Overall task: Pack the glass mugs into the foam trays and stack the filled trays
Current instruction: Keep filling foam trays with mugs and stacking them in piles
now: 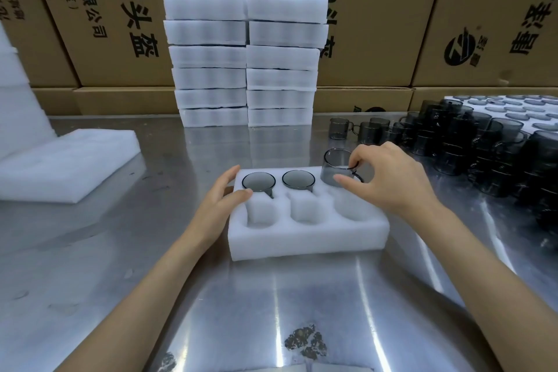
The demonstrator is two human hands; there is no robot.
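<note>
Here, in the head view, a white foam tray (308, 238) with six pockets lies on the steel table (120, 251), close in front of the person. Its far row holds two smoky glass mugs: one in the far-left pocket (258, 182) and one in the far-middle pocket (298, 180), both sunk to the rim. The three near pockets hold nothing.

The right hand (389, 178) comes in from about 4 o'clock of the tray and pinches a third glass mug (336, 167) by its rim and handle side, thumb low on the wall, forefinger hooked over the top. That mug stands upright over the far-right pocket, only its base down in the foam.

The left hand (225, 195) lies at 9 o'clock of the tray, fingers straight and loose, thumb resting on the tray's top edge just beside the far-left mug, the other fingers against the tray's left end; it grips nothing.

At 12 o'clock, well beyond the tray, two columns of stacked foam trays (246, 63) stand side by side against cardboard cartons (392, 24). At 2 o'clock a crowd of loose mugs (471, 136) covers the table's right part. At 10 o'clock lies a spare foam tray (66, 160).
</note>
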